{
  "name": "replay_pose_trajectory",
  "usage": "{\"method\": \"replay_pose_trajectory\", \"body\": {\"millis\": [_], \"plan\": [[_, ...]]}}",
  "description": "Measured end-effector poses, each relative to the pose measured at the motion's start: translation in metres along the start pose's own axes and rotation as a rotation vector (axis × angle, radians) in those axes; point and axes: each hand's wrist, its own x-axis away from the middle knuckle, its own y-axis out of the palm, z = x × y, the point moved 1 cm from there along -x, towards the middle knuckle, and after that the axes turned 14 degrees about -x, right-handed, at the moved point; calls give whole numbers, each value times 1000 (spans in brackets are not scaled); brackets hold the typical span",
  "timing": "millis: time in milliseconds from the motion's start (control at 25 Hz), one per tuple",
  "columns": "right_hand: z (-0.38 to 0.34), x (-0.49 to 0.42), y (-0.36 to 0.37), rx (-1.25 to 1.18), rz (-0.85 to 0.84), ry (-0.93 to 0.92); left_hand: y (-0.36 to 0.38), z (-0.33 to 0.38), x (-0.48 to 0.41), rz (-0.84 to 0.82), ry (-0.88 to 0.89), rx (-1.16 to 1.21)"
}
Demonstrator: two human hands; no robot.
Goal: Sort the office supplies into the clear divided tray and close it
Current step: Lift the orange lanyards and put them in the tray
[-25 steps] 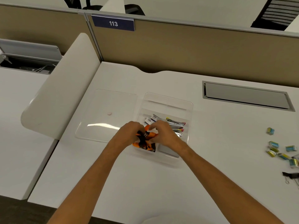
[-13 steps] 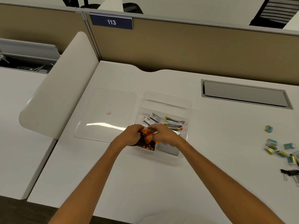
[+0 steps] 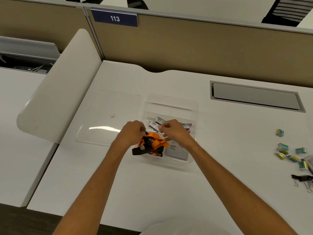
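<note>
The clear divided tray [image 3: 172, 100] lies open on the white desk. A bundled orange and black lanyard [image 3: 153, 144] fills its front left compartment, with one black strap end hanging over the tray's left wall. My left hand [image 3: 133, 132] hovers just behind the bundle, fingers pinched at a black strap. My right hand [image 3: 173, 131] is beside it over the middle compartment, fingers loosely curled and holding nothing. A white Camlin box [image 3: 177, 150] sits in the front right compartment. Small packets [image 3: 155, 123] lie in the middle compartment, partly hidden by my hands.
The tray's clear lid [image 3: 108, 106] lies flat to the tray's left, with a small pink dot [image 3: 112, 115] on it. Several small staple boxes [image 3: 283, 147] and black binder clips [image 3: 301, 178] lie at the desk's right edge. A grey cable hatch [image 3: 254, 96] sits at back right.
Both hands have lifted back off the lanyard bundle, which now lies uncovered in the front left compartment. The Camlin box has come into view.
</note>
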Motion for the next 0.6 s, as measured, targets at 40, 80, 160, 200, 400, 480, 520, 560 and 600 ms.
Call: {"method": "replay_pose_trajectory", "body": {"millis": [40,80,160,200,400,480,520,560,600], "plan": [[-1,3,-6,80,32,-9,-4,-3,5,-19,-24,-61],[0,6,-10,165,34,16,-4,-6,11,-81,-65,-120],[6,14,-14,250,-37,123,2,-7,25,-275,-178,-138],[10,18,-12,228,-85,165,7,-6,30,-349,-221,-92],[22,18,-1,-101,-98,54,26,-6,25,-144,-292,69],[22,16,6,-251,-97,36,25,-5,21,-15,-275,203],[22,16,10,-308,-117,37,24,-3,19,36,-257,229],[22,16,14,-349,-150,44,25,-1,16,68,-238,225],[22,16,18,-366,-191,57,26,0,14,79,-217,210]]}}
